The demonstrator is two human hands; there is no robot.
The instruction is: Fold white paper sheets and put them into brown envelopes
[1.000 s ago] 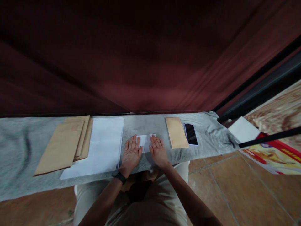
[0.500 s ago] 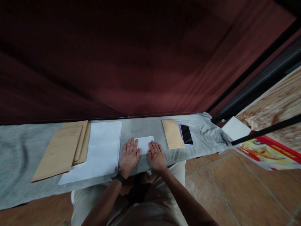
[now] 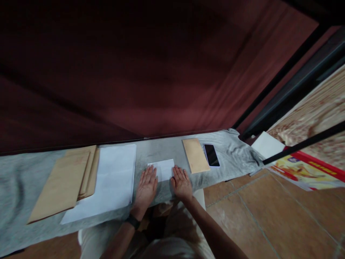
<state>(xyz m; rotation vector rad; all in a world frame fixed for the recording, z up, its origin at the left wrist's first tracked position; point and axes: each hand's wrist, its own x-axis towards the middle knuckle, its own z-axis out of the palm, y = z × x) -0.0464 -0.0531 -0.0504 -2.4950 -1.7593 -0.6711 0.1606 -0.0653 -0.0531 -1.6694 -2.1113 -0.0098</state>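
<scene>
A small white folded-looking sheet of paper (image 3: 163,169) lies on the grey cloth between my two hands. My left hand (image 3: 146,187) rests flat, its fingertips over the paper's left edge. On the other side, my right hand (image 3: 182,182) lies palm down with fingers stretched, touching or just beside the paper's right edge. Neither hand grips anything. Left of my left hand is a stack of large white paper sheets (image 3: 115,176), partly covered by several brown envelopes (image 3: 61,183). A smaller tan envelope (image 3: 196,155) lies to the right of my right hand.
A phone (image 3: 211,155) with a dark screen lies right of the tan envelope. The narrow surface is covered by a grey cloth (image 3: 155,147), with a dark red curtain (image 3: 161,90) behind it. At right are black poles (image 3: 307,144) and a red-and-yellow printed box (image 3: 309,171).
My head view has shifted slightly, so everything appears a little displaced. My left hand has slid down and outward, showing more of the small paper. Both hands stay flat.
</scene>
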